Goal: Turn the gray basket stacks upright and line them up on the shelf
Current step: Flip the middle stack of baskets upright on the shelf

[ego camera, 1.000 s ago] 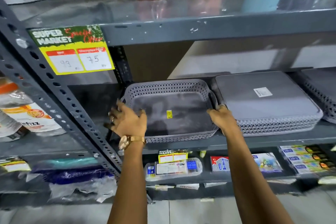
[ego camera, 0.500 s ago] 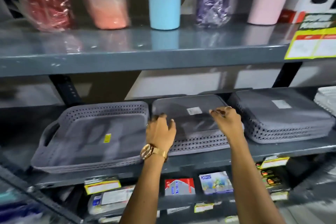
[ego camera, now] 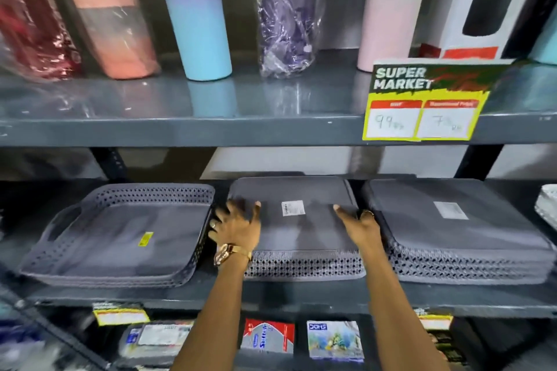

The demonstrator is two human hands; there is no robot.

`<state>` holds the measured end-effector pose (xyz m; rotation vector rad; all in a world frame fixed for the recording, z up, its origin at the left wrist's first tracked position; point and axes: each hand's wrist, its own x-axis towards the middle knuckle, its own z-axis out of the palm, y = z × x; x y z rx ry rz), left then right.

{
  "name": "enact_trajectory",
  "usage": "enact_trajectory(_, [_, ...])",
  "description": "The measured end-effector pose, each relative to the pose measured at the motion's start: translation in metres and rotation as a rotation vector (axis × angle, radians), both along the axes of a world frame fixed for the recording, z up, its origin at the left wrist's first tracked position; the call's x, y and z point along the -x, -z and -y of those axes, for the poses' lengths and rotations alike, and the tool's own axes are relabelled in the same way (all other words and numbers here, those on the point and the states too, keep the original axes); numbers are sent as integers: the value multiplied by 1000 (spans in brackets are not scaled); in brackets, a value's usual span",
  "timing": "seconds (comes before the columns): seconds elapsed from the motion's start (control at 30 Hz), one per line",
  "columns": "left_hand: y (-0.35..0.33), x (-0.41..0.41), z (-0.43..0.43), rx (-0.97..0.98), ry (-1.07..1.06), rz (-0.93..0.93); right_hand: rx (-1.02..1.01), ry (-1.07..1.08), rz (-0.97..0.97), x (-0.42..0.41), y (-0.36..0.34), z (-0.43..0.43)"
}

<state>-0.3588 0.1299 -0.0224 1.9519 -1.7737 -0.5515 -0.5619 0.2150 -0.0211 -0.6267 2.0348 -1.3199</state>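
Three gray perforated basket stacks sit side by side on the middle shelf (ego camera: 301, 295). The left stack (ego camera: 120, 238) is upright, its hollow and a yellow sticker showing. The middle stack (ego camera: 301, 235) lies upside down with a white label on its flat bottom. The right stack (ego camera: 452, 235) is upside down too. My left hand (ego camera: 238, 226) holds the middle stack's left edge, thumb on top and fingers down the gap beside the upright stack. My right hand (ego camera: 358, 223) holds its right edge, fingers curled into the gap by the right stack.
Tall tumblers (ego camera: 202, 9), some in plastic wrap, stand on the shelf above, whose front edge carries a yellow price tag (ego camera: 422, 102). A white basket (ego camera: 547, 205) shows at the far right. Small packets (ego camera: 268, 337) lie on the shelf below. A slanted metal post (ego camera: 45, 325) crosses the lower left.
Both hands left the upright left stack and moved right onto the upside-down middle stack; they now sit at its two side edges. My view shifted right and up.
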Motion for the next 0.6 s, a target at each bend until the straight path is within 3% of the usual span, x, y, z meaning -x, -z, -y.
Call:
enact_trajectory(0.13, [-3,7,5,-55,-48,-122,104,86,137,0,-10,0])
enact_trajectory(0.23, [-20,9,9,123,-137,-282,236,141,170,-4,-28,-2])
enact_trajectory(0.4, [-44,2,8,373,-145,-797,388,180,345,4,-56,4])
enact_trajectory(0.5, [-41,-14,7,310,-147,-1161,443,214,419,11,-63,-6])
enact_trajectory(0.6, [-31,-31,0,105,-166,-1216,420,229,455,11,-52,-23])
